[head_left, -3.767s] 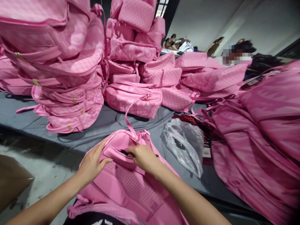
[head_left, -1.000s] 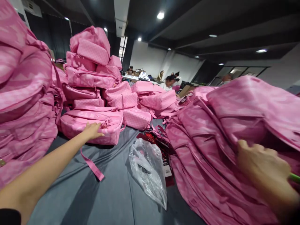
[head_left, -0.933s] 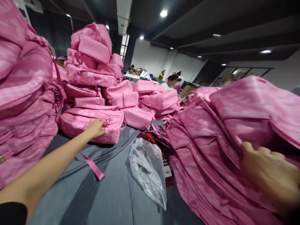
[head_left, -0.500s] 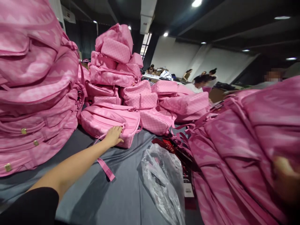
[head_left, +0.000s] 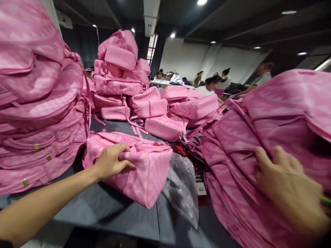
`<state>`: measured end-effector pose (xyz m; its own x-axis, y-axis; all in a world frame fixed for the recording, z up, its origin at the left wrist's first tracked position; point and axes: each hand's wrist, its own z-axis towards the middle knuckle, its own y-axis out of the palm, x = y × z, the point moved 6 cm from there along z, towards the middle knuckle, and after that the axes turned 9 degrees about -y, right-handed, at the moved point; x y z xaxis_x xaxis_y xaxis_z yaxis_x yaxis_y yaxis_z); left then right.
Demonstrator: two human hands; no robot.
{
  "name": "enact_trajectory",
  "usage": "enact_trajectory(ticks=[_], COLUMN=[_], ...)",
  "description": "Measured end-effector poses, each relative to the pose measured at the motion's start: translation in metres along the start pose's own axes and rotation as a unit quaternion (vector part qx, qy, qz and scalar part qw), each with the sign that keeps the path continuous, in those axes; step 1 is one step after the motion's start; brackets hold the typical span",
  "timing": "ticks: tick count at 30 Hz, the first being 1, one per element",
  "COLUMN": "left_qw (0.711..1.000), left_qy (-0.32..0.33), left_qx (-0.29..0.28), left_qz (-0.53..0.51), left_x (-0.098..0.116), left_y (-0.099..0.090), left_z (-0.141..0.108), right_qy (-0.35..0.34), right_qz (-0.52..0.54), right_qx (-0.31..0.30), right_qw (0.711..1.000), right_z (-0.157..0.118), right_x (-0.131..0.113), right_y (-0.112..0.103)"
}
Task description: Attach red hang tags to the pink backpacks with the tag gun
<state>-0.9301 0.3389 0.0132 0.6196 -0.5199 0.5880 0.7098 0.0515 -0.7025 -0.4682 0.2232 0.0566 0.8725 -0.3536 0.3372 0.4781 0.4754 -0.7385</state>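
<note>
My left hand (head_left: 113,160) is closed on the upper edge of a pink checked backpack (head_left: 152,175), thumb on the near side. The bag is tilted above the grey cloth, its end panel facing right. My right hand (head_left: 287,189), somewhat blurred, reaches in from the right in front of a row of pink backpacks (head_left: 227,155). Its fingers are spread and nothing shows in them; whether they touch the fabric I cannot tell. A bit of something green (head_left: 325,201) shows by the right wrist.
A tall stack of pink backpacks (head_left: 43,113) rises at the left, and another pile (head_left: 119,79) stands at the back. A clear plastic bag (head_left: 183,193) and red-and-black tags (head_left: 200,189) lie on the grey cloth (head_left: 129,224). Several people are farther back.
My left hand has pulled the backpack off the back pile, nearer and to the right, lifting it partly over the plastic bag. My right hand has come further into view from the right edge.
</note>
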Motion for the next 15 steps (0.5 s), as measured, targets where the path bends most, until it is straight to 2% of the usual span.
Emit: enact_trajectory(ticks=[1,3,5,7,9,12,13,15], left_qw=[0.999,0.993,0.978,0.949,0.906,0.837,0.822,0.811], left_qy=[-0.013,-0.037,-0.054,-0.099,-0.173,-0.271,-0.289,-0.303], left_qx=[0.019,0.066,0.113,0.126,0.115,0.117,0.119,0.111], left_qz=[-0.035,-0.092,-0.17,-0.272,-0.369,-0.461,-0.476,-0.489], left_x=[0.016,0.044,0.06,0.059,0.049,0.035,0.033,0.036], left_y=[-0.019,-0.056,-0.091,-0.121,-0.145,-0.175,-0.183,-0.189], left_z=[-0.007,-0.009,-0.002,0.006,0.007,-0.006,-0.014,-0.031], right_qy=[-0.013,-0.021,0.004,0.033,0.054,0.081,0.084,0.076], right_qz=[0.031,0.166,0.34,0.488,0.59,0.673,0.695,0.741], right_qx=[-0.013,-0.052,-0.09,-0.102,-0.103,-0.094,-0.088,-0.085], right_qw=[0.999,0.985,0.936,0.866,0.799,0.729,0.709,0.662], right_z=[-0.012,-0.045,-0.085,-0.119,-0.141,-0.149,-0.147,-0.143], right_x=[-0.027,-0.081,-0.127,-0.162,-0.188,-0.219,-0.23,-0.257], right_y=[-0.008,-0.015,-0.013,-0.009,-0.005,-0.007,-0.012,-0.026])
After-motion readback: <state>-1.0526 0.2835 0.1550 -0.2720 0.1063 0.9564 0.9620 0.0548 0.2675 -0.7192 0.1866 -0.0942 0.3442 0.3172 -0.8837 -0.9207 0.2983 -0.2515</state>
